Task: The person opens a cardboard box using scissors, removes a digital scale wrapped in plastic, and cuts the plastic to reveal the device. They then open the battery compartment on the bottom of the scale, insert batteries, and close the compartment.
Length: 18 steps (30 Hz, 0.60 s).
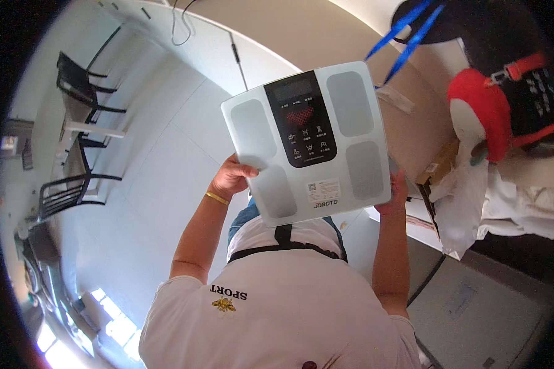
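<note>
Held up in front of my body is a white JOROTO bathroom scale (304, 147), its top face towards me and slightly turned. A black panel (300, 120) with a display and small symbols runs down its middle, between grey foot pads. My left hand (233, 176) grips the left edge, thumb over the top face. At the lower right edge, my right hand (394, 193) holds the other side, its fingers mostly hidden behind the scale. A small label with a printed code (323, 190) sticks to the lower part.
Beyond the scale stands a beige-topped counter (304, 27). A blue strap (411, 44), a black bag (526, 87) with a red-and-white pouch, and clear plastic wrapping (461, 207) are on the right. Dark chairs (76, 83) stand along the left, past the pale floor (166, 152).
</note>
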{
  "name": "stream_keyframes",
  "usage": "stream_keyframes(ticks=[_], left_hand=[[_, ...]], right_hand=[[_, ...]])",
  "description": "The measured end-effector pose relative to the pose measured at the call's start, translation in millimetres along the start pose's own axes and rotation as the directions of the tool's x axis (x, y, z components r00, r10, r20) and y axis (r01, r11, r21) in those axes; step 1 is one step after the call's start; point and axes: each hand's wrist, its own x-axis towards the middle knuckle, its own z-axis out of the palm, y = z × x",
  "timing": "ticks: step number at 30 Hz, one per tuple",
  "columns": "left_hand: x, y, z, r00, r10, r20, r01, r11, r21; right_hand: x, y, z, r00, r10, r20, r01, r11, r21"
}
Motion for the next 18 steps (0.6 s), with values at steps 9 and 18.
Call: stream_keyframes(ticks=[9,18], left_hand=[[-12.2,-7.8,-5.1,0.994,0.075,-0.084,-0.085,0.990,-0.114],[-7.0,-5.4,-2.1,0.999,0.046,-0.016,-0.049,0.979,-0.200]], right_hand=[[31.9,12.8,-2.3,0.990,0.085,0.115,-0.070,0.989,-0.131],[57.0,14.5,114.8,0.996,0.083,-0.033,-0.082,0.996,0.032]])
